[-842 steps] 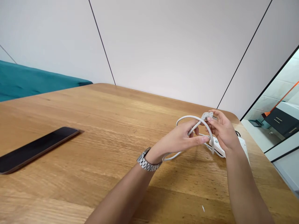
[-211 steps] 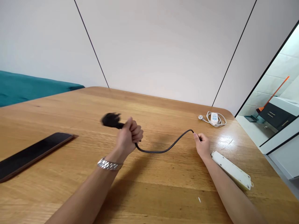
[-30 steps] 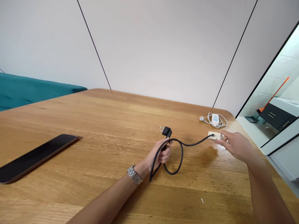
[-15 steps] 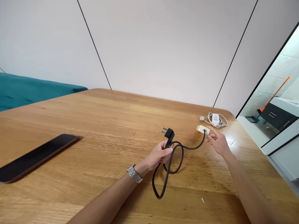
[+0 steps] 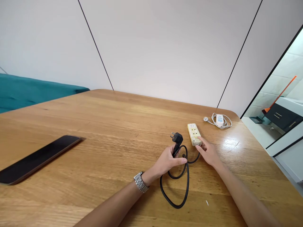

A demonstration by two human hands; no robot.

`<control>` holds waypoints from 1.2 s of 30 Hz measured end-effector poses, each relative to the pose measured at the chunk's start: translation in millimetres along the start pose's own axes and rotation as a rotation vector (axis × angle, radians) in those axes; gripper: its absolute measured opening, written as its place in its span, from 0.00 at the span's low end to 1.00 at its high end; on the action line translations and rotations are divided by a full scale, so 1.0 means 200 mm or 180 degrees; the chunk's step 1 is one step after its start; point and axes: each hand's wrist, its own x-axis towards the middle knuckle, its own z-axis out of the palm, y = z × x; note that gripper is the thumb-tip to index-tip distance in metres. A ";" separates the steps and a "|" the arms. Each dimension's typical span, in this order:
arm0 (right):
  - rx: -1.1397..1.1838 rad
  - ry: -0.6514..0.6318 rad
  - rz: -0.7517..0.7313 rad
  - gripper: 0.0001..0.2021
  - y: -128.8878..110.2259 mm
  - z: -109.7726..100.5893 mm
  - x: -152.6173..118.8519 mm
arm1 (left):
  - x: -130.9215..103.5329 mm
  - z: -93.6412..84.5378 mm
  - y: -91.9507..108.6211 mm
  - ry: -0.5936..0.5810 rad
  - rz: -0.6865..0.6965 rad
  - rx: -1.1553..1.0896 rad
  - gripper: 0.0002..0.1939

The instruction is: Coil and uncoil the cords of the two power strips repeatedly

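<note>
My left hand [image 5: 169, 160], with a metal watch [image 5: 140, 182] on its wrist, is closed around a black power cord [image 5: 187, 186] just below its plug [image 5: 177, 137]. The plug's prongs point up and left. Loops of cord hang from the hand over the table. My right hand [image 5: 208, 153] pinches the near end of a cream power strip [image 5: 194, 134], thumb at its side and a finger on top. Its sockets face up, and the cord comes out of that near end. Whether the strip rests fully on the wood I cannot tell.
On the wooden table [image 5: 118, 119], a white power strip [image 5: 219, 120] with a coiled cord and plug sits at the back right. A long black tray-like panel [image 5: 38, 159] lies left. A small white scrap [image 5: 207, 202] is near the front. A teal sofa [image 5: 38, 91] stands behind left.
My right hand has brought the cream power strip left and nearer, turning its sockets up. My left hand has shifted slightly right with the plug and cord, and the loops hang differently.
</note>
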 end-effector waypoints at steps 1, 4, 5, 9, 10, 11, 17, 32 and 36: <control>-0.0280 -0.0011 -0.0069 0.24 -0.01 0.00 -0.01 | 0.00 0.01 0.00 0.0031 0.0002 0.0050 0.23; -0.0825 -0.0077 -0.0101 0.23 -0.03 0.00 -0.02 | -0.01 0.02 -0.02 0.0154 -0.0036 0.0214 0.23; -0.0901 -0.0030 -0.0091 0.22 -0.04 -0.01 -0.03 | -0.01 0.02 -0.02 0.0214 -0.0058 0.0262 0.23; -0.0486 0.0597 -0.0304 0.19 -0.10 -0.01 -0.08 | -0.01 0.03 -0.03 0.0468 -0.0101 0.0254 0.20; -0.0238 0.0666 -0.0394 0.20 -0.13 0.00 -0.10 | -0.01 0.03 -0.03 0.0488 -0.0093 0.0205 0.19; 0.0025 0.0624 -0.0483 0.21 -0.16 0.02 -0.14 | -0.01 0.04 -0.03 0.0500 -0.0080 0.0166 0.19; 0.0522 0.0249 -0.0872 0.22 -0.35 0.12 -0.34 | -0.02 0.05 -0.04 0.0841 -0.0064 0.0485 0.21; 0.0845 0.0591 -0.0128 0.17 -0.25 0.09 -0.32 | -0.05 0.04 -0.04 -0.1079 -0.1007 -0.1283 0.28; 0.0915 0.0460 -0.0542 0.17 -0.27 0.12 -0.32 | -0.05 0.05 -0.05 -0.1017 -0.0718 -0.0837 0.25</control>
